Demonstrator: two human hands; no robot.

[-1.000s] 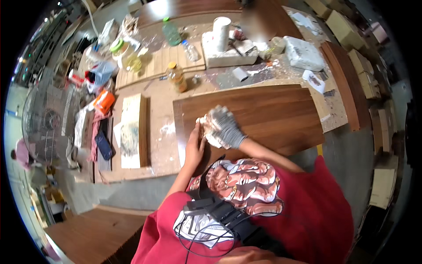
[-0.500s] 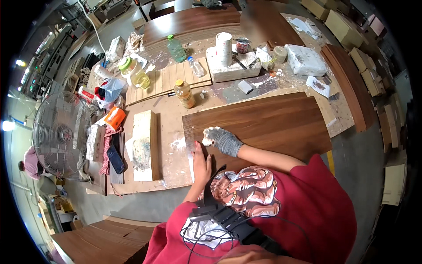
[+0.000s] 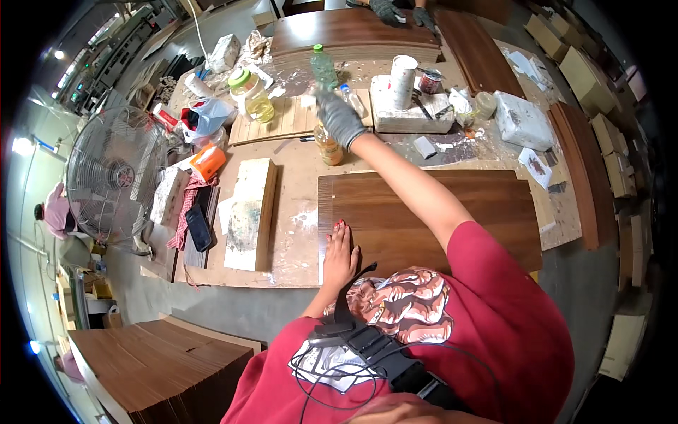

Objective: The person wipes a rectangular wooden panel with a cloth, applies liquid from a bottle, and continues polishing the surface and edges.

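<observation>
My left hand (image 3: 341,256) rests bare with fingers stretched out on the left end of a dark brown wood-grain panel (image 3: 438,208). My right hand (image 3: 340,119), in a grey glove, reaches past the panel over pale slatted boards (image 3: 282,120). Its fingertips are smeared by motion, near a green-capped bottle (image 3: 323,69). Beside them shows a small white wad (image 3: 308,101); whether the fingers hold it I cannot tell. Under the wrist stands a bottle of yellowish liquid (image 3: 329,147), partly hidden. A small clear bottle (image 3: 352,99) lies just right of the glove.
A paint-stained block (image 3: 251,215) lies left of the panel, beyond it a phone (image 3: 198,227) and a caged fan (image 3: 116,173). Farther back, a white block (image 3: 413,113) carries a white canister (image 3: 403,83). Across the table, another person's gloved hands (image 3: 388,11) work at stacked panels (image 3: 339,32).
My right hand has left the panel's left end and swung forward to the bottles. The left hand stays on the panel. The view has shifted, showing more of the other person's hands.
</observation>
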